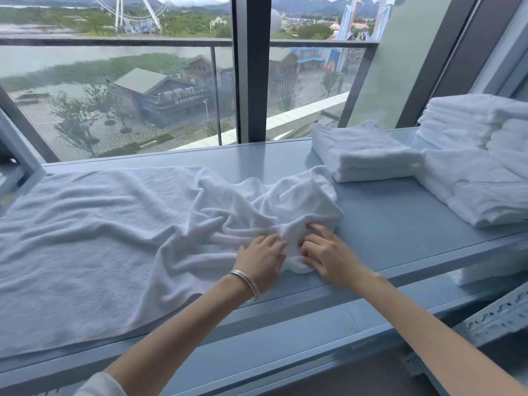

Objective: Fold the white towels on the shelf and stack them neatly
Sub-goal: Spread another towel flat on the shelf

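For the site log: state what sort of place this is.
Probably a hotel linen area high up: folded towel stacks beside an unfolded towel on a blue metal shelf, and a window overlooking an amusement park.

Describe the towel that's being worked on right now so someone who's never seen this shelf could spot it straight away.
Start at the long pale blue shelf under the big window. The towel being worked on covers the shelf's left and middle, with both hands on its bunched right end. Unlike the folded stacks at the right, it lies spread open and rumpled.
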`<act>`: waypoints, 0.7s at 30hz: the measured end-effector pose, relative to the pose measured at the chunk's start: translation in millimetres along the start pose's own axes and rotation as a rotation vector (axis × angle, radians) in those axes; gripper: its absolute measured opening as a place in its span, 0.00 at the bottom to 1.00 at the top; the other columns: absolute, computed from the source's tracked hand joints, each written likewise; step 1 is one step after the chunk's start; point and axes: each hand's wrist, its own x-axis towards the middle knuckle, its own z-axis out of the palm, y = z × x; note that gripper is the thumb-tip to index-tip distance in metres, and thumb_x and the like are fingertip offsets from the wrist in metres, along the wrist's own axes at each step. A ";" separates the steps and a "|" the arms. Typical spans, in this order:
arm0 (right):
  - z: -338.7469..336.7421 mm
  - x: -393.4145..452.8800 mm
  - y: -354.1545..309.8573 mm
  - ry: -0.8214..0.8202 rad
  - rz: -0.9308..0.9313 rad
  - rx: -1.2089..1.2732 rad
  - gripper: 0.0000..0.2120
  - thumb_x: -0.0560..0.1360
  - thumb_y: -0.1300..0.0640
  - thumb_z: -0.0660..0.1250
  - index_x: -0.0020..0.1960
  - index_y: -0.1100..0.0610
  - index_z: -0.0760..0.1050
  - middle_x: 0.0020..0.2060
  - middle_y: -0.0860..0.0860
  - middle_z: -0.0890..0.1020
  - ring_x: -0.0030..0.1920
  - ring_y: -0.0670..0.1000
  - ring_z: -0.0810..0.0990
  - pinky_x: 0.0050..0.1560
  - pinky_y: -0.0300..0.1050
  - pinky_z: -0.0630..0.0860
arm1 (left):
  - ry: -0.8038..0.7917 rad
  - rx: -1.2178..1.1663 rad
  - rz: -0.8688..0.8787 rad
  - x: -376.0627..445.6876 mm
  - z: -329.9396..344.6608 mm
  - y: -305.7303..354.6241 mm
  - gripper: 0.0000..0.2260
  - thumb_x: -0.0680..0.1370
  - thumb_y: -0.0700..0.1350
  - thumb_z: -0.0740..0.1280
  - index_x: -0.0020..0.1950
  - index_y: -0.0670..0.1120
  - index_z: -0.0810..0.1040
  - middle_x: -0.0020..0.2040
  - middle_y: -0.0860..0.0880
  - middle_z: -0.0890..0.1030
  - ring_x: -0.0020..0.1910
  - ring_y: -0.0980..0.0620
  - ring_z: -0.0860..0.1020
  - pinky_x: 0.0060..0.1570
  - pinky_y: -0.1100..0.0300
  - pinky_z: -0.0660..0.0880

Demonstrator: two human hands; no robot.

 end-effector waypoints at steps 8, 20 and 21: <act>-28.7 6.2 31.8 -0.286 0.151 -0.018 0.15 0.77 0.51 0.63 0.62 0.54 0.72 0.57 0.49 0.75 0.59 0.51 0.71 0.56 0.45 0.70 | -0.219 0.000 -0.241 39.9 -4.8 -56.8 0.31 0.74 0.66 0.53 0.75 0.58 0.54 0.77 0.57 0.41 0.76 0.51 0.37 0.69 0.34 0.47; -1.6 54.8 73.6 -0.213 0.100 0.047 0.36 0.74 0.55 0.68 0.76 0.52 0.54 0.74 0.54 0.57 0.74 0.53 0.55 0.71 0.46 0.60 | 0.422 0.145 0.084 68.1 3.2 11.9 0.10 0.56 0.46 0.77 0.32 0.47 0.79 0.45 0.47 0.82 0.41 0.47 0.82 0.39 0.60 0.78; -2.0 58.4 74.5 -0.236 0.086 0.053 0.38 0.73 0.53 0.69 0.76 0.52 0.51 0.75 0.54 0.54 0.75 0.53 0.52 0.72 0.46 0.58 | 0.445 0.079 0.060 67.8 1.8 9.8 0.07 0.60 0.46 0.73 0.33 0.46 0.78 0.45 0.48 0.82 0.40 0.47 0.81 0.38 0.61 0.77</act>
